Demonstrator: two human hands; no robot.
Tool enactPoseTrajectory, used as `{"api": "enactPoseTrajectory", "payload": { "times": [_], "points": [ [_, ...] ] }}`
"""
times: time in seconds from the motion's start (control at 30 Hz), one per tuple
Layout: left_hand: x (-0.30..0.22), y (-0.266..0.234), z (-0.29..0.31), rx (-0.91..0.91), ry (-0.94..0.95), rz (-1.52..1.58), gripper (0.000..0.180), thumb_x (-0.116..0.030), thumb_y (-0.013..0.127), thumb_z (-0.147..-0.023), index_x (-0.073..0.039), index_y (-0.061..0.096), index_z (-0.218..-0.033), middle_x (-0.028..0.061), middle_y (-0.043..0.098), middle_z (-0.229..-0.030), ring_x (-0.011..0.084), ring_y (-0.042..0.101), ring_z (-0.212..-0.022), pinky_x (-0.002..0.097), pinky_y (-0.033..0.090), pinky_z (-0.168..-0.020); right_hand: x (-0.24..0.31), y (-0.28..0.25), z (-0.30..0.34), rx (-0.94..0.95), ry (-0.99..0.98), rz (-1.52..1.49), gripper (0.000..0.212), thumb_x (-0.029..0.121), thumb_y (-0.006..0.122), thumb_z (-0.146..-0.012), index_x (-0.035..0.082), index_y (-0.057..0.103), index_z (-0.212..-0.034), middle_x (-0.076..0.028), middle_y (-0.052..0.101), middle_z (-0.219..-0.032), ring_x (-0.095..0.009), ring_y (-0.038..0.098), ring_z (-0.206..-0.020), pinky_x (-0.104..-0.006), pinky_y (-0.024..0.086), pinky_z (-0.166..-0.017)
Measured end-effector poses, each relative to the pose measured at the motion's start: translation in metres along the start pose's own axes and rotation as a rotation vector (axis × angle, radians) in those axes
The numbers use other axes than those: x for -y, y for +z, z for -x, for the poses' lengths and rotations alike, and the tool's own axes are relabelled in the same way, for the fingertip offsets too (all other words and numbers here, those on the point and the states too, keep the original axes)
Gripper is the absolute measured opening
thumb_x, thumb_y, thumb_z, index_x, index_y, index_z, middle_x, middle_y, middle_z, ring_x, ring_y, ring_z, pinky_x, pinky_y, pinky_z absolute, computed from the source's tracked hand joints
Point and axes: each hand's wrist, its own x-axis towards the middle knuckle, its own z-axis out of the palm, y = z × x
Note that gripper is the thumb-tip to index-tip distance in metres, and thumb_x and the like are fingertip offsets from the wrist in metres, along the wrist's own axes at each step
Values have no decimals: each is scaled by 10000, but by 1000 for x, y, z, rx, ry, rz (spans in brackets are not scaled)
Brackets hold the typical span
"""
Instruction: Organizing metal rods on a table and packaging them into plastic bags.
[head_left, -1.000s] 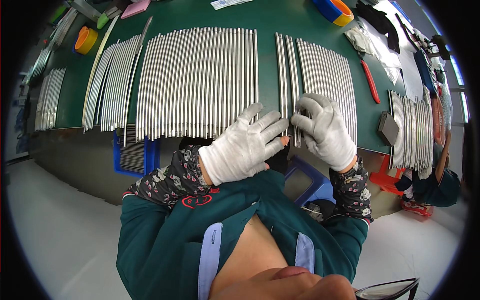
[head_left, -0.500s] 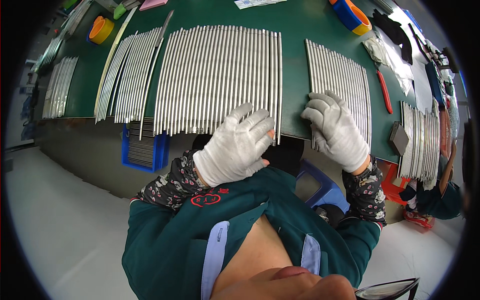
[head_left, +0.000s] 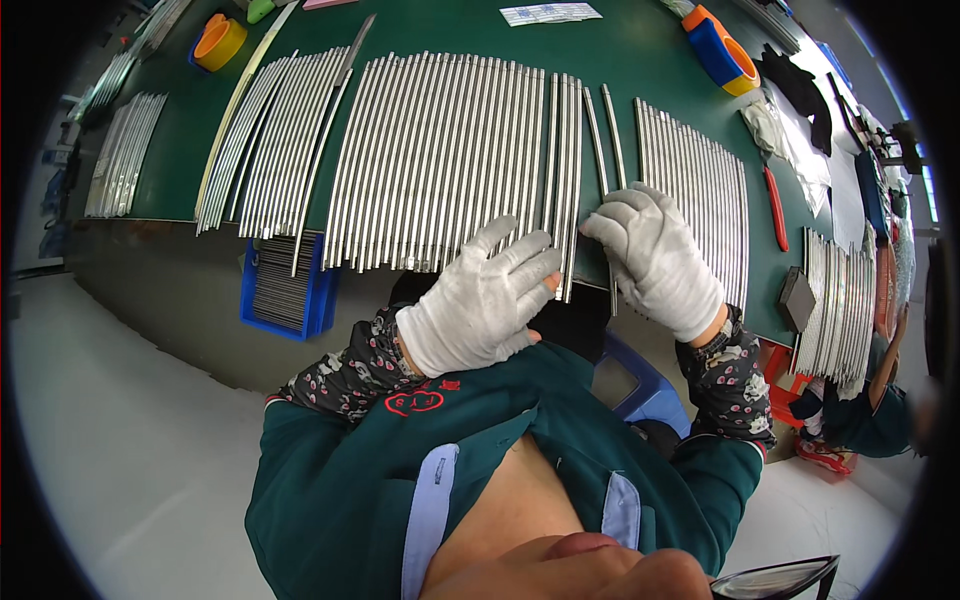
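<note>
A broad row of slim silver metal rods (head_left: 430, 150) lies side by side on the green table. My left hand (head_left: 482, 295), in a white glove, rests flat over the near ends at the row's right side, fingers spread. Several rods (head_left: 565, 150) stand slightly apart along that right side. My right hand (head_left: 665, 260), gloved too, bends its fingers over two loose rods (head_left: 614, 135) between the row and a smaller batch of rods (head_left: 690, 180). The fingers cover the loose rods' lower parts; one near end shows below the hand.
More rods (head_left: 290, 140) lie at the left, with a long flat strip (head_left: 240, 95). A blue bin (head_left: 325, 300) sits below the table edge. Red-handled pliers (head_left: 776, 210), a dark block (head_left: 797, 298) and an orange-blue tape dispenser (head_left: 735, 65) are at the right. Another person's arm (head_left: 890, 360) shows at far right.
My right hand has shifted slightly left, and two rods now lie separated from the right batch. Several rods at the big row's right side now stand apart. The whole view has turned a little.
</note>
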Motion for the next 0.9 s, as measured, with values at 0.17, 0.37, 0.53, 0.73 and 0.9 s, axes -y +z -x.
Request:
{"api": "enactPoseTrajectory", "payload": {
  "times": [0.17, 0.37, 0.53, 0.73, 0.9],
  "points": [
    [-3, -6, -2, 22, 10, 17, 607, -312, 785, -558, 12, 626, -1045, 149, 593, -1199, 306, 520, -1207, 551, 355, -1028, 4, -3, -8, 74, -17, 62, 349, 109, 617, -705, 140, 617, -1053, -59, 573, -968, -268, 554, -1005, -397, 424, -940],
    [-2, -14, 10, -46, -26, -93, 532, -408, 678, -677, -1, 630, -1016, 130, 596, -1188, 310, 533, -1184, 565, 342, -1025, 4, -9, -15, 112, -97, 33, 315, 99, 614, -706, 112, 625, -1021, -63, 581, -1114, -242, 521, -1158, -433, 397, -1014],
    [-6, -14, 8, -13, -33, -73, 566, -352, 748, -595, 0, 635, -1024, 132, 596, -1201, 308, 527, -1194, 560, 354, -1018, 7, -5, -19, 62, -79, 83, 288, 95, 586, -730, 113, 624, -1015, -57, 581, -1011, -250, 556, -1065, -405, 402, -1005],
    [-10, -25, 15, -44, -66, -120, 492, -398, 668, -732, 1, 635, -1019, 131, 609, -1170, 304, 549, -1168, 564, 356, -1013, 9, -8, -29, -5, -140, 23, 302, 85, 580, -733, 120, 621, -1030, -63, 579, -1000, -260, 558, -1044, -398, 411, -991],
    [-8, -25, 23, -90, -65, -152, 523, -483, 489, -877, 8, 627, -992, 145, 610, -1156, 314, 568, -1145, 567, 364, -1002, 15, -6, -37, 34, -137, 71, 323, 69, 591, -735, 121, 616, -1053, -55, 586, -997, -258, 581, -1009, -396, 409, -981]
  ]
}}
